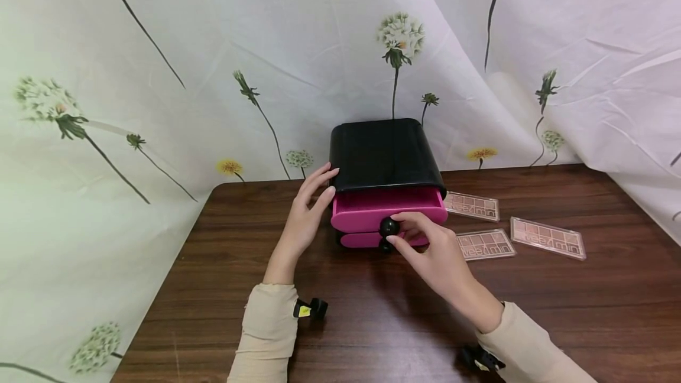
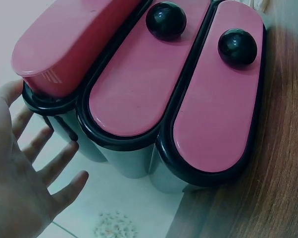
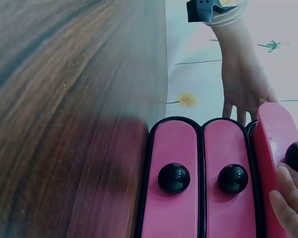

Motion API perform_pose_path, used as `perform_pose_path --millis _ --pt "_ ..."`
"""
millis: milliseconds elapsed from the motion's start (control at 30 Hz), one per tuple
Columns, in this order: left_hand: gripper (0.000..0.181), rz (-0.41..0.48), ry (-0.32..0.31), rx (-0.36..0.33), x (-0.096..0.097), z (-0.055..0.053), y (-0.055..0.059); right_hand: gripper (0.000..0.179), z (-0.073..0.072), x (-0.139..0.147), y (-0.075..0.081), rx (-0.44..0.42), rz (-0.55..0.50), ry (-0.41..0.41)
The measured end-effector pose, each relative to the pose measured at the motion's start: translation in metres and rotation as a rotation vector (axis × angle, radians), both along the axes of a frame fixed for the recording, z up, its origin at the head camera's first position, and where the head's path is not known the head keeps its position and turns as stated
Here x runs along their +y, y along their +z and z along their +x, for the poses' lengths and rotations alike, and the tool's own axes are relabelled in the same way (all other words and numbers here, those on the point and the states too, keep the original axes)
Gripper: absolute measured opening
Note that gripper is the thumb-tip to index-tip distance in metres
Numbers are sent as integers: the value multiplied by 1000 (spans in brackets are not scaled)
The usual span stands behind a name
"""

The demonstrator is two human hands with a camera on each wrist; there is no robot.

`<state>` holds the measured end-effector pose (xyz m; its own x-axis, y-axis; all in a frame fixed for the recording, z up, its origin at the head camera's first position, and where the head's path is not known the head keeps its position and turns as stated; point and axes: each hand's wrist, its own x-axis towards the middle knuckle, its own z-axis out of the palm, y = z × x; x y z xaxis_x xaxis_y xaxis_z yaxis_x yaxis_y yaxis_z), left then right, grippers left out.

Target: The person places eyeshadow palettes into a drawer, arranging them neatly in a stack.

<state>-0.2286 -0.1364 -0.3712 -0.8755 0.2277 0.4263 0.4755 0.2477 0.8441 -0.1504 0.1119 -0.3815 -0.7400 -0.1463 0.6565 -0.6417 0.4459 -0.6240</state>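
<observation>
A small black cabinet (image 1: 385, 149) with three pink drawers, each with a round black knob, stands at the back of the table. Its top drawer (image 1: 362, 220) is pulled partway out, and the visible part of its inside is bare pink. My right hand (image 1: 438, 253) pinches that drawer's knob (image 1: 389, 227) between thumb and fingers. Against the cabinet's left side, my left hand (image 1: 305, 211) rests with its fingers spread. In the left wrist view, the middle drawer (image 2: 139, 84) and bottom drawer (image 2: 218, 109) sit flush in their black frames.
Three clear-cased eyeshadow palettes lie right of the cabinet: a rear palette (image 1: 472, 205), a front palette (image 1: 486, 244) partly behind my right hand, and a far-right palette (image 1: 548, 237). A white cloth (image 1: 202, 46) with dandelion prints hangs behind the dark wooden table (image 1: 213, 312).
</observation>
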Motion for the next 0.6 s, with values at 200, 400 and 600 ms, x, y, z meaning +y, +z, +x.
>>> perform_pose_path --millis 200,400,600 --pt "39 3 2 3 -1 0 1 38 6 0 -1 18 12 2" --pt "39 5 3 -6 -2 0 1 40 12 1 -1 41 11 32" --pt "39 8 -8 -15 -1 -1 0 39 17 3 0 82 41 33"
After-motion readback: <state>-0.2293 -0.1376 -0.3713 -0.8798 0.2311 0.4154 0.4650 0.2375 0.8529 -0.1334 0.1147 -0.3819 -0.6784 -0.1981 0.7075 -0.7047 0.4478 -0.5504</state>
